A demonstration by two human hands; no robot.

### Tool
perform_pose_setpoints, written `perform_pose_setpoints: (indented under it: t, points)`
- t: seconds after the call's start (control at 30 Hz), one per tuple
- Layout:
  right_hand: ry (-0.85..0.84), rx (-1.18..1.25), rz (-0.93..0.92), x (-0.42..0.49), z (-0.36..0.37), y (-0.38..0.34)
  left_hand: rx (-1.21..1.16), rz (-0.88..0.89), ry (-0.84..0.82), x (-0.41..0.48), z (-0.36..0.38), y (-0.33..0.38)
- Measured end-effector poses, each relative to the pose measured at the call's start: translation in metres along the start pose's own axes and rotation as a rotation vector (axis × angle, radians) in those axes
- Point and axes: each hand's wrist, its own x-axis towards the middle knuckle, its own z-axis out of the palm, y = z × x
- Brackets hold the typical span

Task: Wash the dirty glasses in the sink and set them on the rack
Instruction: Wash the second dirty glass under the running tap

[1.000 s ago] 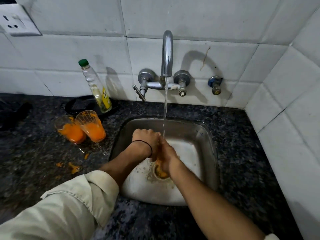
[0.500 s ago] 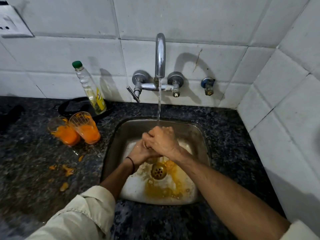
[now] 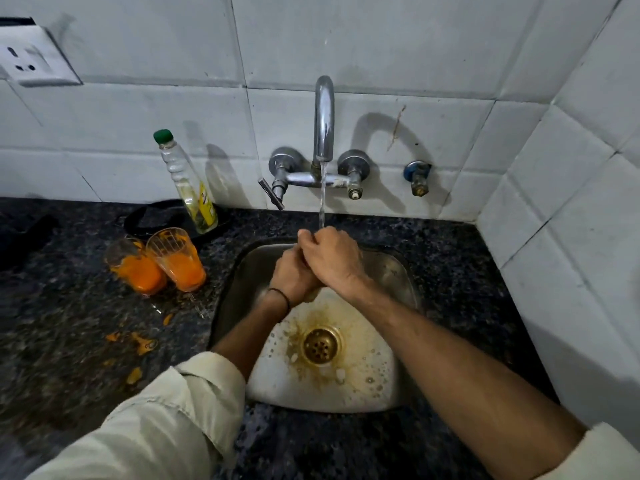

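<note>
Two dirty glasses stand on the dark speckled surface (image 3: 69, 323) left of the sink (image 3: 408, 271), touching side by side. The left glass (image 3: 136, 268) and the right glass (image 3: 176, 259) each hold thick orange liquid in the lower part, with orange smears up the walls. Orange spills (image 3: 145, 344) lie on the surface in front of them. Just behind stands a clear bottle (image 3: 187, 188) with a green cap and a little pale liquid at the bottom; its yellow label carries writing too blurred to read. In the steel sink, foamy water with a brownish-orange stain spreads around the brass drain (image 3: 320, 344). Above the basin, the left grip (image 3: 294, 277) and the right grip (image 3: 332, 259) are pressed together, fingers curled, the right lying over the left, under the water stream (image 3: 322, 199) from the tap (image 3: 323, 116). A yellowish bit shows beneath them, but I cannot tell what they enclose, or whether they hold anything.
</note>
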Motion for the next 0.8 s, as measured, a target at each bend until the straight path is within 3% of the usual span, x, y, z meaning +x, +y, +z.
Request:
perform_pose_setpoints:
  t: [0.07, 0.1, 0.13, 0.23, 0.3, 0.37, 0.47, 0.53, 0.6, 0.73, 0.8]
  points:
    - [0.05, 0.011, 0.122, 0.003, 0.007, -0.005, 0.162, -0.036, 0.208, -0.003, 0.014, 0.008]
    - [0.035, -0.035, 0.102, 0.005, 0.006, -0.004, 0.115, -0.062, 0.191, -0.002, 0.017, 0.005]
    - [-0.002, -0.086, 0.048, 0.007, 0.003, -0.001, 0.0, -0.078, 0.104, 0.001, 0.016, 0.0]
    - [-0.246, -0.094, -0.188, 0.012, -0.017, 0.013, -0.434, -0.085, -0.365, 0.006, -0.006, -0.019]
    - [-0.349, -0.034, -0.249, 0.011, -0.022, 0.018, -0.521, -0.041, -0.499, 0.007, -0.017, -0.024]
    - [-0.282, 0.032, -0.172, 0.008, -0.014, 0.015, -0.41, -0.023, -0.36, 0.007, -0.013, -0.022]
    - [-0.093, 0.063, 0.058, 0.006, 0.007, 0.002, -0.049, 0.017, 0.033, 0.003, 0.008, -0.01]
    - [-0.083, -0.015, 0.039, 0.006, 0.014, 0.001, -0.008, 0.048, 0.166, -0.004, 0.018, -0.009]
    - [-0.168, -0.058, -0.084, 0.004, 0.008, 0.005, -0.122, 0.039, 0.101, -0.004, 0.015, -0.019]
    - [-0.333, -0.124, -0.283, 0.003, -0.013, 0.011, -0.473, 0.003, -0.318, 0.004, -0.011, -0.04]
    - [-0.262, -0.099, -0.199, 0.002, -0.006, 0.008, -0.372, -0.011, -0.271, 0.006, -0.013, -0.036]
